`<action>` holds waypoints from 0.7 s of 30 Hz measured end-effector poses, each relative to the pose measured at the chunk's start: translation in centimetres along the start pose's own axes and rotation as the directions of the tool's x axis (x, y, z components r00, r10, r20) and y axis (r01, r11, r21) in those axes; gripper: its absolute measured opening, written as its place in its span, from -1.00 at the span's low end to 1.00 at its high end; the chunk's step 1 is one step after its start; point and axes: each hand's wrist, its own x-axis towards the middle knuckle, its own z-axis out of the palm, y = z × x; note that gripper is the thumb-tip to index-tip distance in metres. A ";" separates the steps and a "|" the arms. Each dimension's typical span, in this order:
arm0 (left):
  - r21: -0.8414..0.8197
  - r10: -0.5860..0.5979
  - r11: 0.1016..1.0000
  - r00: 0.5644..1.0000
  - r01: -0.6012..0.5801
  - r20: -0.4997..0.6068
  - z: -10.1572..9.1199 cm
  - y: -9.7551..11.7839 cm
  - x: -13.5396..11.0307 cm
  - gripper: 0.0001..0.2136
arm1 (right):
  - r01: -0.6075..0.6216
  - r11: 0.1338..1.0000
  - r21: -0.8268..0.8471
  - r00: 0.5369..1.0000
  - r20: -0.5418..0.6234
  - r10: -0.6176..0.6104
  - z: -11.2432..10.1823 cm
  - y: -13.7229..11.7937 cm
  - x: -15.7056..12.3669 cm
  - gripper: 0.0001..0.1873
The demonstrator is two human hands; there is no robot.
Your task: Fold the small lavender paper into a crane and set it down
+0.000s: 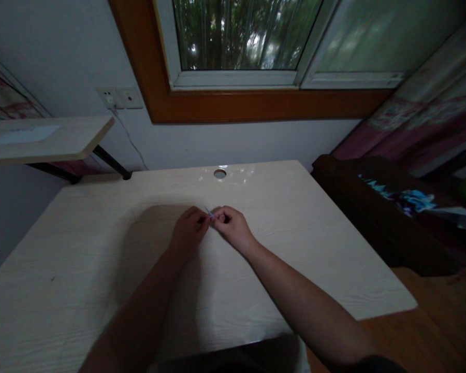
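Observation:
Over the middle of the pale wood-grain desk (279, 207), my two hands meet fingertip to fingertip. Between them is a small, thin, light purple piece with a pointed end (209, 212); it is too small to tell its kind. My right hand (233, 225) pinches this piece between thumb and forefinger. My left hand (189, 226) is closed too, its thumb and fingertips pressed together at the piece's near side. Whether the left fingers grip the same piece is hard to make out.
A round cable hole (219, 174) lies near the desk's back edge. At the left, a raised shelf (73, 137) stands on black legs. A white cord runs from the wall socket (118, 98). Right of the desk is a dark wooden piece of furniture (345, 207) with blue items on it.

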 end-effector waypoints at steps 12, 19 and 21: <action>-0.104 -0.053 0.993 0.999 0.052 -0.010 0.0 -0.4 -0.2 -0.91 | -0.013 0.997 0.074 1.000 0.025 0.011 -0.5 -0.6 0.3 -0.80; -0.181 -0.074 0.981 0.997 0.076 0.018 -0.2 -0.2 -0.1 -0.88 | -0.037 0.990 0.139 0.995 0.097 0.024 -0.7 -0.3 0.4 -0.75; -0.198 -0.078 0.977 0.997 0.080 0.021 -0.3 0.0 -0.1 -0.88 | -0.030 0.990 0.140 0.995 0.102 0.016 -0.8 -0.1 0.4 -0.75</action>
